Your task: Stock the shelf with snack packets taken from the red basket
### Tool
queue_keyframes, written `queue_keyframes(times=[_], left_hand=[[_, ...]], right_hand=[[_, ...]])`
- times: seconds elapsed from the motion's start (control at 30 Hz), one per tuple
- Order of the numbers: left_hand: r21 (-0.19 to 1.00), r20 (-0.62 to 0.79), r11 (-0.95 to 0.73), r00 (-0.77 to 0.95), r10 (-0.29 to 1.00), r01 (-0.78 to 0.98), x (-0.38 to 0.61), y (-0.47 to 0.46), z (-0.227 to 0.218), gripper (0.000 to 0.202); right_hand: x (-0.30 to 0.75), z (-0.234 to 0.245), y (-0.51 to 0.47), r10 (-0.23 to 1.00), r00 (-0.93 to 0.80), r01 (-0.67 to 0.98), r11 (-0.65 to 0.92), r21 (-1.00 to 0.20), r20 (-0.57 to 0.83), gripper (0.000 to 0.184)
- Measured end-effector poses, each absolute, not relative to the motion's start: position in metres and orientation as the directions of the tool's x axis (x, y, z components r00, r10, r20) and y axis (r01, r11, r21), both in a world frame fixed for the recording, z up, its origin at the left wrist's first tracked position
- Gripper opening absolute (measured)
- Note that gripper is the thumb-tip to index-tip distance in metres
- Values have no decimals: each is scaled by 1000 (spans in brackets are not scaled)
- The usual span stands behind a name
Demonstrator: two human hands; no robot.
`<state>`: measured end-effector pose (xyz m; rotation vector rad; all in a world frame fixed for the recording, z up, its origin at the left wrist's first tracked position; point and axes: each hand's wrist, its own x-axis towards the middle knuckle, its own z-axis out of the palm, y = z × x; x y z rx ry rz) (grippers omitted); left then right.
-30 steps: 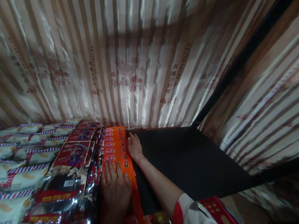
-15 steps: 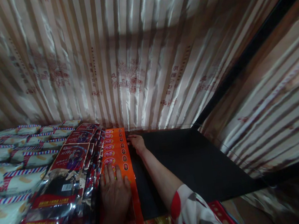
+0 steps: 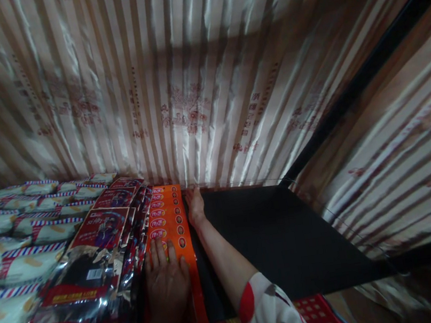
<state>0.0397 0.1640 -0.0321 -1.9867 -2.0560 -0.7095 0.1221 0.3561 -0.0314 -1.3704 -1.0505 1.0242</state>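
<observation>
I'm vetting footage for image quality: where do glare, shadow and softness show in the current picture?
Head view: dim overall, with a broad shadow across the striped cloth; head view: bright glare on the shiny dark red packets; head view: the left hand on the orange packaging looks darker than the right hand; head view: lower right corner soft and murky.

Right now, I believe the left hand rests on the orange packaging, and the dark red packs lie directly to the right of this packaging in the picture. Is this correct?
Not quite: the side is wrong. The head view shows the dark red packs directly to the left of the orange packaging, on which the left hand rests.
</observation>
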Motion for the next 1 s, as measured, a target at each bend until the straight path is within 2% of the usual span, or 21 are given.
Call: queue_keyframes(times=[0.07,0.13,0.3,0.43,0.57,0.67,0.83,1.0], left_hand=[[211,464,-18,-84,882,977,40,164,-32,48],[221,470,-25,-84,878,975,40,164,-32,47],[218,489,-24,-88,868,976,41,163,-34,47],[200,475,-16,-83,876,980,40,163,-32,47],[180,451,-7,-76,889,984,41,163,-29,47],[169,442,5,-81,894,986,42,163,-28,47],[169,433,8,-81,898,986,41,163,-26,47],[181,395,2,-74,916,984,40,163,-20,48]], right_hand=[[119,-29,357,968,240,-67,-64,-996,-78,69],[118,-27,358,978,189,-78,-69,-995,-83,74],[124,-26,355,978,201,-22,-61,-998,-64,75],[128,-20,346,996,76,111,-64,-992,-56,78],[131,-15,339,996,79,89,-49,-995,-42,75],[130,-15,335,999,36,138,-31,-990,-26,76],[128,-14,331,998,66,44,-16,-999,-14,75],[126,-14,326,998,54,176,13,-984,23,82]])
